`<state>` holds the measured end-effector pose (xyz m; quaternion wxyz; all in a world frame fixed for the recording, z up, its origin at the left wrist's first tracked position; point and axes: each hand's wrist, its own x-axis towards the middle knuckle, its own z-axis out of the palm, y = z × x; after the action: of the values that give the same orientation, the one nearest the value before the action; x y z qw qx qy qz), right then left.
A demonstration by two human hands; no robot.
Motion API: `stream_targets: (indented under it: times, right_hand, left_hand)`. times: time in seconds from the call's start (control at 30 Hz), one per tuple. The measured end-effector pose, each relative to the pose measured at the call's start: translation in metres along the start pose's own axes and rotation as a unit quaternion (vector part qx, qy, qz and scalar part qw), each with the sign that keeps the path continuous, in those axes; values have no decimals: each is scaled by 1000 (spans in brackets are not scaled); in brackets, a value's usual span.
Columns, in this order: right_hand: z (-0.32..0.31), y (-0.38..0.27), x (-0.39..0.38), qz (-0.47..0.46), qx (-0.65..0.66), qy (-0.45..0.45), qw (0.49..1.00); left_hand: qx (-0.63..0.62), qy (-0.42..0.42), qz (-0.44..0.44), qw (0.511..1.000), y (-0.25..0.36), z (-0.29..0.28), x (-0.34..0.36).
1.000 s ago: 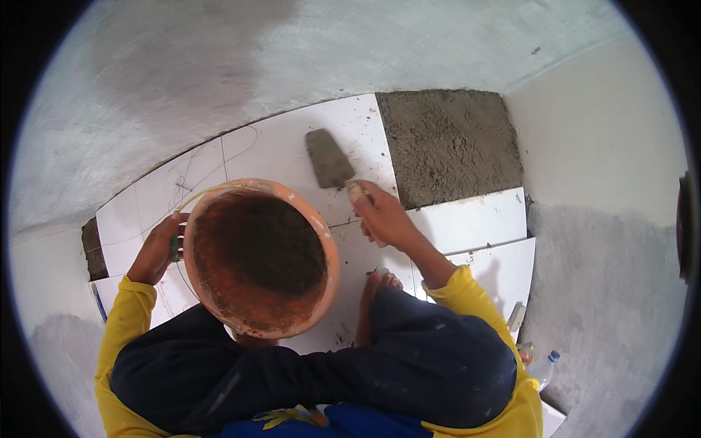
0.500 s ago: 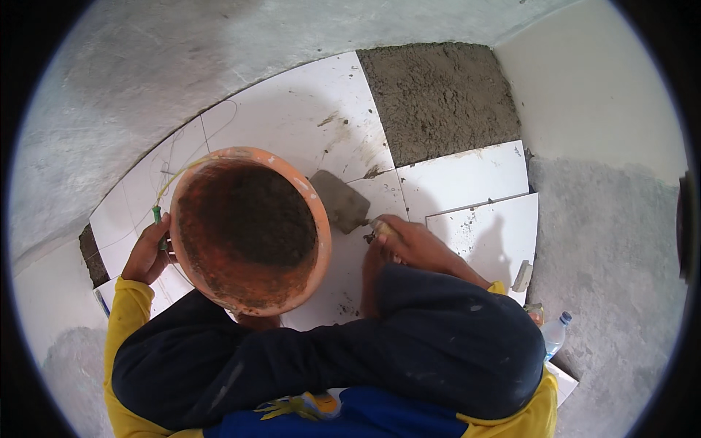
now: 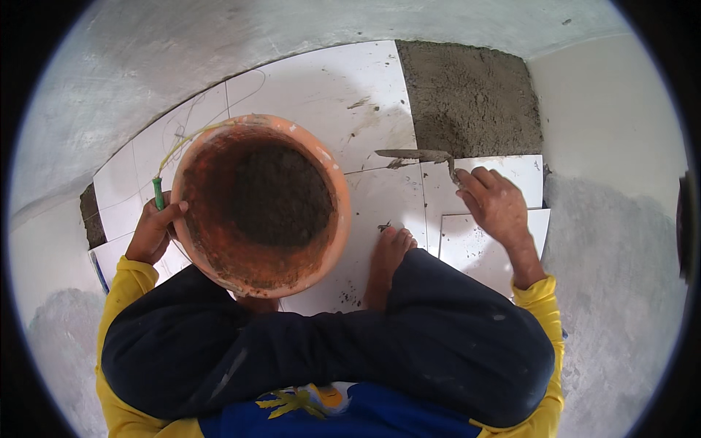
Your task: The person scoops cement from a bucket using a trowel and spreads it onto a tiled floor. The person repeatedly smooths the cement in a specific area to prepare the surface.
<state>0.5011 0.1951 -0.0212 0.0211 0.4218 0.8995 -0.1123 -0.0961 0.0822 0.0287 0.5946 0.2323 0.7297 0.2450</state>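
- Head view, left hand (image 3: 155, 232): grasping the side of the orange bucket (image 3: 339, 219), thumb at the rim, other fingers partly hidden behind it.
- Bucket: directly right of the left hand, mouth tilted toward the viewer; dark grey mortar (image 3: 281, 197) inside, smears on the inner wall.
- Green grip (image 3: 158, 193) of the bucket's handle: just beyond the left hand; a yellow length runs from it toward the far rim.
- Right hand (image 3: 498, 206): closed around the handle of a trowel (image 3: 415, 155); blade extends leftward from the hand, seen nearly edge-on. Contact between blade and floor: cannot tell.
- Mortar bed (image 3: 475, 102): beyond the right hand, rough-surfaced, bordered by white floor tiles (image 3: 314, 80) bearing grey crumbs.
- Another white tile (image 3: 475, 241): nearer the body than the right hand, partly under the forearm in view.
- Bare foot (image 3: 391, 263): between the hands, nearer the body.
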Motion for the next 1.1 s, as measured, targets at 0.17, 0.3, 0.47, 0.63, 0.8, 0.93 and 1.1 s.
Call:
stream_targets:
  times: [0.17, 0.3, 0.47, 0.63, 0.8, 0.93, 1.1]
  right_hand:
    - [1, 3, 31, -102, -31, -5, 994]
    - [2, 8, 29, -89, -38, -23, 995]
    - [-4, 35, 10, -77, -57, -14, 995]
    - [-39, 61, -20, -12, -83, -11, 996]
    - [-3, 24, -7, -20, -14, 19, 1000]
    - [19, -5, 8, -35, 0, -8, 999]
    - [10, 0, -2, -12, -39, -31, 999]
  left_hand:
    - [-19, 63, 45, 997, -23, -41, -8]
    - [-84, 79, 54, 992, -26, -48, -32]
    - [-239, 190, 69, 950, -70, -51, -71]
    - [-397, 360, 91, 839, -128, -67, -94]
    - [-472, 379, 92, 791, -168, -96, -115]
    - [-508, 387, 79, 765, -199, -103, -129]
    - [-515, 393, 52, 760, -221, -100, -132]
